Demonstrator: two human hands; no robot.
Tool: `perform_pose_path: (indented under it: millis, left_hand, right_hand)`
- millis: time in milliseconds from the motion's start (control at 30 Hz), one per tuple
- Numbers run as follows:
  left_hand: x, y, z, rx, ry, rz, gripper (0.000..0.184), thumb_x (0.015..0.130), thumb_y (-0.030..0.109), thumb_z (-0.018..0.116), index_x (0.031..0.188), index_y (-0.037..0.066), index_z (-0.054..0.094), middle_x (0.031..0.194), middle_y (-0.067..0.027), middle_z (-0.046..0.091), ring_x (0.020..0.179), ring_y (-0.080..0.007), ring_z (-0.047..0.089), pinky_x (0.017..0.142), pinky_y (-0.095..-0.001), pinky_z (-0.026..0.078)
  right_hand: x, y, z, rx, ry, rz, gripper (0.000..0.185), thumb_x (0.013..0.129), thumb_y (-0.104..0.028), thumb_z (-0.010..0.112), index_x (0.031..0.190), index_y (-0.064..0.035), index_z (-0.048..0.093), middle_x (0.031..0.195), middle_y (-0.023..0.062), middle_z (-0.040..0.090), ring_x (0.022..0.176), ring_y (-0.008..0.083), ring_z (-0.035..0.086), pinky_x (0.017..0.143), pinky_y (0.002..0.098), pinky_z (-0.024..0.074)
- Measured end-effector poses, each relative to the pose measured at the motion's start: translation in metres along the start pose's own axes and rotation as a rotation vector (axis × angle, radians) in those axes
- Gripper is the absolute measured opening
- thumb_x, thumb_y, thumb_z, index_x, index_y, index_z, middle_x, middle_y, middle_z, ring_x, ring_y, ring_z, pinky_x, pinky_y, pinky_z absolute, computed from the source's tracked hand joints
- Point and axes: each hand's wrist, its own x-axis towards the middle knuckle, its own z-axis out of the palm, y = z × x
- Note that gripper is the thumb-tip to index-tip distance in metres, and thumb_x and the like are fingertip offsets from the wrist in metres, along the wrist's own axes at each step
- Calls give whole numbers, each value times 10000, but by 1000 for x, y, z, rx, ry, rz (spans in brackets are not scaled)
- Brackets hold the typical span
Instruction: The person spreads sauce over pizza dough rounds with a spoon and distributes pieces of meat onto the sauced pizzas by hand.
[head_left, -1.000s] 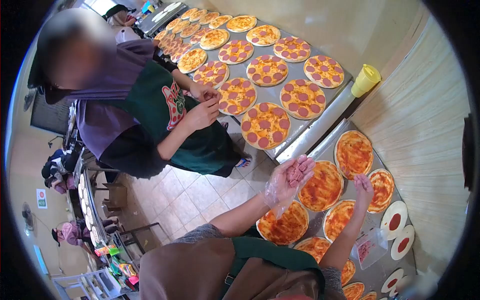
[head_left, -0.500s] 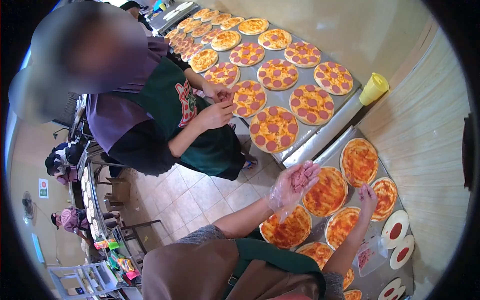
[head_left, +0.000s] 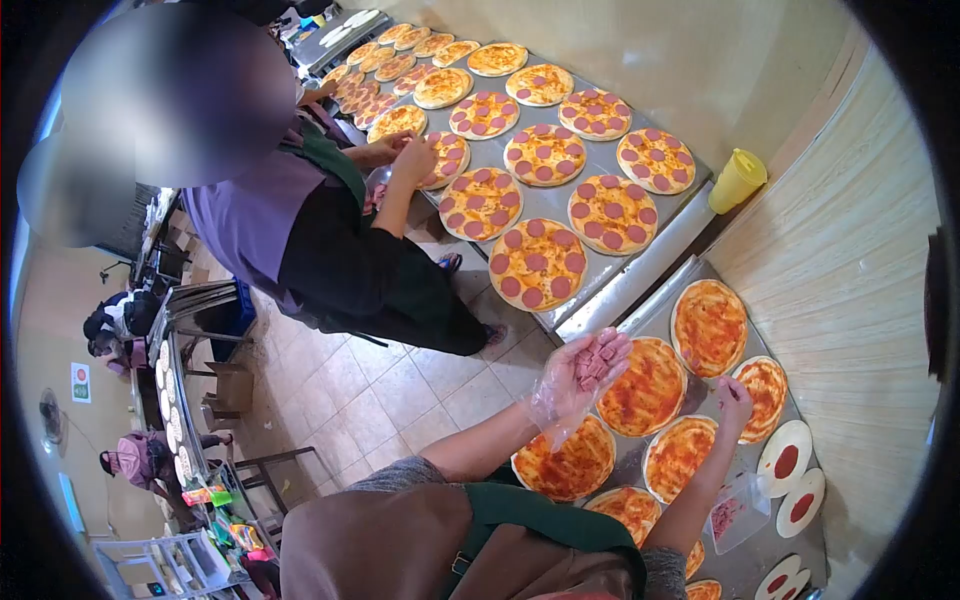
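My left hand, in a clear plastic glove, is cupped palm-up around a pile of chopped pink meat pieces. It is held above the near tray, beside a sauce-covered pizza base. My right hand has its fingertips pinched together over the bases; whatever they hold is too small to make out. Closest to it are a sauced base and another sauced base. A clear plastic tub with more pink pieces rests on the tray by my right forearm.
A co-worker stands at the far metal table, hands over pizzas topped with sausage slices. A yellow cup stands at that table's end. Pale bases with sauce spots lie to the right. Other people work at left.
The co-worker has turned and shifted toward the far end of the table, hands now over another pizza. My hands have stayed in nearly the same place; the view has shifted slightly.
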Motion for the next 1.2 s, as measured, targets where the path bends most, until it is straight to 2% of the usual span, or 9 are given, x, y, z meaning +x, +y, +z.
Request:
perform_pose_path:
  millis: [67,167,333,400,500,767,867,1067,1200]
  left_hand:
    - [1,0,0,18,5,4,338,1004,230,520,1238,-2,597,1316,-164,622,1318,-300,526,1182,-463,352]
    - [4,1,-4,-6,-61,-15,331,1002,221,516,1232,-2,599,1314,-156,626,1318,-297,529,1177,-462,359]
    - [13,3,-15,4,-73,-19,331,983,230,551,1207,-5,614,1221,-137,676,1203,-241,611,1092,-431,456]
    - [5,-1,3,88,81,58,283,968,225,594,1171,33,632,1169,-106,686,1163,-234,630,1058,-410,494]
    - [8,3,-7,19,-29,-9,297,1007,219,523,1214,29,619,1273,-137,651,1267,-266,572,1134,-461,410]
    - [9,12,-17,-1,47,14,334,1016,234,510,1238,15,630,1314,-159,629,1313,-297,534,1163,-479,368]
    - [13,13,-17,12,29,23,331,1020,231,504,1236,15,631,1320,-159,626,1318,-298,530,1168,-481,361]
    - [13,10,-15,68,55,21,321,1020,233,503,1232,39,646,1309,-132,642,1309,-270,543,1162,-458,377]
    - [12,12,-23,22,52,20,333,1019,243,512,1238,23,633,1330,-153,621,1327,-296,524,1172,-482,357]
  right_hand:
    - [-1,-2,2,52,-1,-7,203,866,-129,770,1024,-7,732,821,-30,685,623,10,484,533,170,320]
    - [-2,-6,0,-51,-5,3,187,863,-136,767,993,-4,741,851,-6,705,661,37,548,571,190,406]
    - [17,15,-1,-149,-14,-129,216,848,-165,781,982,2,751,885,42,733,808,128,671,779,284,542]
    - [13,12,7,-185,39,-138,263,836,-207,793,996,-2,753,934,65,750,843,134,684,784,289,544]
    - [8,-1,14,-255,51,-148,258,813,-207,796,978,-13,756,889,96,753,816,165,706,776,308,549]
    - [7,-2,34,-243,43,-118,91,840,-49,749,912,4,731,851,78,750,745,114,688,677,235,517]
    - [6,-3,40,-181,33,-84,112,814,-78,751,900,-8,742,814,87,748,708,149,694,667,290,529]
    - [3,-17,49,-541,143,-66,111,802,-132,777,853,-52,720,785,78,729,709,197,692,664,334,535]
    - [0,-20,49,-529,156,-75,138,795,-174,788,847,-69,714,797,66,723,741,205,692,686,348,537]
